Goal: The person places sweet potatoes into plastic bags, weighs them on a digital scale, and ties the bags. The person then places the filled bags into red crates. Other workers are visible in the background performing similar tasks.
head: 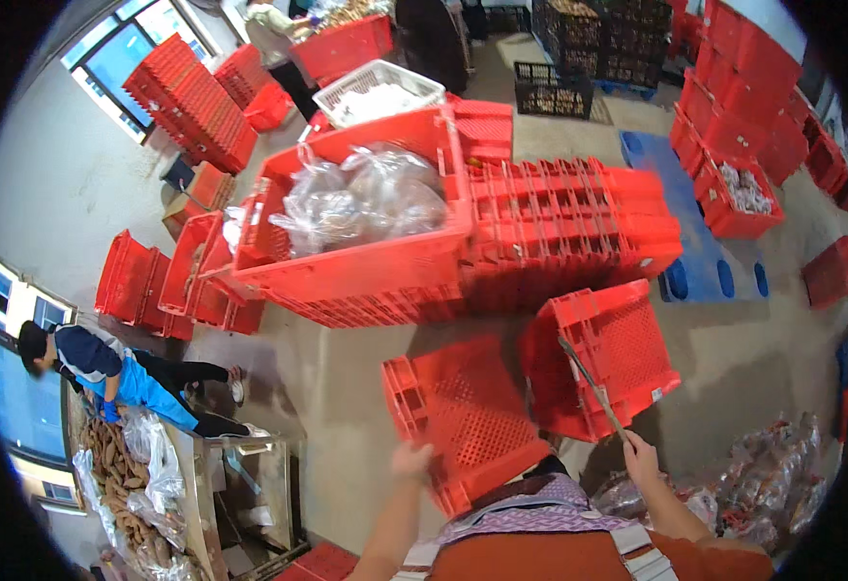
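My left hand (412, 461), slightly blurred, is at the near left edge of a red plastic crate (483, 407) and seems to grip it. That crate has perforated panels and is tilted in front of my body. In my right hand (640, 456) is a long thin rod (594, 388), held by its near end. The rod's far end crosses the rim of a second red crate (624, 348), which lies tipped beside the first. How the rod's tip meets that crate cannot be told.
Ahead stands a large red crate (351, 261) holding clear plastic bags (366, 192). Stacked red crates (562, 218) adjoin it, near a blue pallet (714, 247). Clear plastic bags (765, 486) heap at right. A person (126, 370) works left at a table of root vegetables (115, 465).
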Demonstrator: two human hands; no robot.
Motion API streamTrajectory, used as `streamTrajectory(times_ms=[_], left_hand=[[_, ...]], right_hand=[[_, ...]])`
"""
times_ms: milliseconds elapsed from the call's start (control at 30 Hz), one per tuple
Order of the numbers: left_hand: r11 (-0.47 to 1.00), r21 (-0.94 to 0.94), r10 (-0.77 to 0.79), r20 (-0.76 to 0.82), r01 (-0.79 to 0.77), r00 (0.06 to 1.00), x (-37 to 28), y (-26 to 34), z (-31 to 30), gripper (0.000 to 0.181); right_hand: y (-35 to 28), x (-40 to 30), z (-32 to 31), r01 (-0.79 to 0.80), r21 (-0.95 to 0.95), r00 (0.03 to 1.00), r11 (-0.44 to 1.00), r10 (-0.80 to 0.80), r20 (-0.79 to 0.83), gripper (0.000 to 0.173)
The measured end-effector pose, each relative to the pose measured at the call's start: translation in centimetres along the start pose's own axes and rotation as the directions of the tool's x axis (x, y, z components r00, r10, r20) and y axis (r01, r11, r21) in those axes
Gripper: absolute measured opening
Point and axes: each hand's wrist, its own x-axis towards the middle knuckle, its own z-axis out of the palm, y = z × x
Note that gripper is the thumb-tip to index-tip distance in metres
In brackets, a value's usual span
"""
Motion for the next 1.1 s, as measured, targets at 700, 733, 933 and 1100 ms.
streamTrajectory(times_ms=[700, 733, 933, 1100], left_hand=[[0.932, -0.363, -0.254, -0.626, 0.012, 0.737, 5.9, -23.0, -26.5, 0.024], [0.959, -0.282, -0.203, -0.694, -0.002, 0.691, 7.0, -23.5, -27.1, 0.021], [0.804, -0.452, -0.557, -0.343, 0.387, 0.756, 15.6, -20.2, -32.5, 0.035], [0.787, -0.522, -0.544, -0.335, 0.329, 0.769, 30.4, -11.2, -37.6, 0.035]], right_hand=[[-54.3, 20.9, 17.0, -0.082, 0.719, 0.786, 0.691, -0.399, 0.472, 0.038], [-56.8, 24.4, 18.1, -0.068, 0.742, 0.759, 0.667, -0.449, 0.472, 0.036], [-74.1, 46.9, 24.7, -0.095, 0.768, 0.751, 0.633, -0.46, 0.473, 0.029], [-80.7, 68.0, 37.0, 0.392, 0.194, 0.902, 0.899, -0.417, 0.112, 0.028]])
